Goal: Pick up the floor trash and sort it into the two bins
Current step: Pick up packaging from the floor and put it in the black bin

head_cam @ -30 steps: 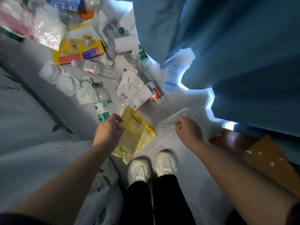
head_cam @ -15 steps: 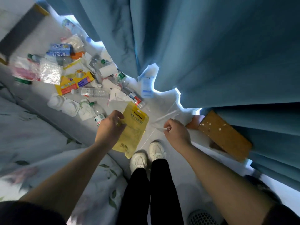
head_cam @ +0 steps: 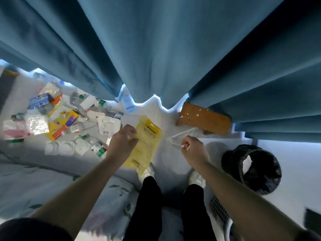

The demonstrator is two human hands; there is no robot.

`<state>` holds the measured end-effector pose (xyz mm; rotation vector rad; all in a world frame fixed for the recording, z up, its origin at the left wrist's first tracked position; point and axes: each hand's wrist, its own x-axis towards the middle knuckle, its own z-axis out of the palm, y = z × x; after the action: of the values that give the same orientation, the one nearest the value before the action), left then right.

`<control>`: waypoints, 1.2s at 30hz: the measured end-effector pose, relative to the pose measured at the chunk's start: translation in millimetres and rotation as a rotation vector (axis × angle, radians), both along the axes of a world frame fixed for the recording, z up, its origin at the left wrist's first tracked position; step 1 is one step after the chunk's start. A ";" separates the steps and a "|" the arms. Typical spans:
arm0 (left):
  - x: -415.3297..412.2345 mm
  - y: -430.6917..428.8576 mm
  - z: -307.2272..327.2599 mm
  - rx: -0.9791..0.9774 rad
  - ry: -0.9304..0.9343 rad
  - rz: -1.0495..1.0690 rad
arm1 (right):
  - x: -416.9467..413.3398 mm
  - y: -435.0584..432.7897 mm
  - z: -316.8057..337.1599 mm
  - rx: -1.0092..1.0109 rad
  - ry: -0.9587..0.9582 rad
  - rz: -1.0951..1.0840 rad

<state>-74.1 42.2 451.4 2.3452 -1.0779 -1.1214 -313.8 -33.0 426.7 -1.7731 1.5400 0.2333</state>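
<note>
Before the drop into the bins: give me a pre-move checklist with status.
1. Left hand grips the pouch: ok.
2. Right hand pinches the clear plastic: ok.
3. Black bin in view with its mouth open, on the right-hand side: ok.
4. White bin mouth unobstructed: cannot tell, only a perforated part shows at the frame's bottom.
5. Which bin takes which item: cannot tell, no labels show.
6. Floor trash all picked up: not ok, bottles and wrappers lie on the left.
</note>
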 end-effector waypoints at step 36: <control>-540.2 -134.6 -198.8 0.043 -0.026 -0.841 | -511.3 19.6 -232.6 0.257 -0.015 -0.795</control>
<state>-614.3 -92.4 252.6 1.9408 -2.1654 -1.3576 -825.2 -13.4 194.1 -0.8686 1.9695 0.0171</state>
